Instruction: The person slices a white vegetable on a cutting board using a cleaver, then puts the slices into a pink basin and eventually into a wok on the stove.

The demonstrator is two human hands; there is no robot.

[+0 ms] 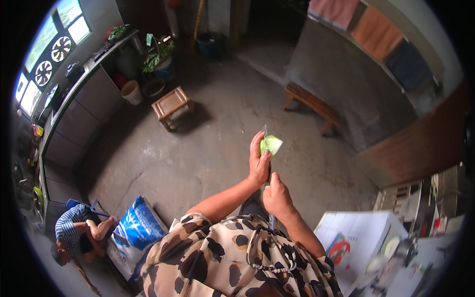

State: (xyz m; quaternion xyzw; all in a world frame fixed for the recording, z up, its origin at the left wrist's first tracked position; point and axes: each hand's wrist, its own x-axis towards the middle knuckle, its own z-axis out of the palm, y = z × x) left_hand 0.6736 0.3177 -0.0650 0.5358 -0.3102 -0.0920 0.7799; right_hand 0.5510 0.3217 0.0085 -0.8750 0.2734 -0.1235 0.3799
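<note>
My left hand (259, 157) is closed around a pale green piece of vegetable (271, 145), its exact kind unclear, held out over the floor at the middle of the view. A thin pointed tip, perhaps a blade, shows just above the fingers. Below and slightly to the right, my right hand (277, 195) is shut on the handle of what looks like a knife; its dark part (269, 173) runs up behind the left palm. Much of the tool is hidden by the two hands.
A small wooden stool (172, 103) stands ahead left, a wooden bench (313, 105) ahead right. Beside me on the left lies a blue and white sack (139, 226), with a seated person (79, 228) beyond it. A long counter (68, 105) lines the left wall. A white box-like appliance (352, 226) is at right.
</note>
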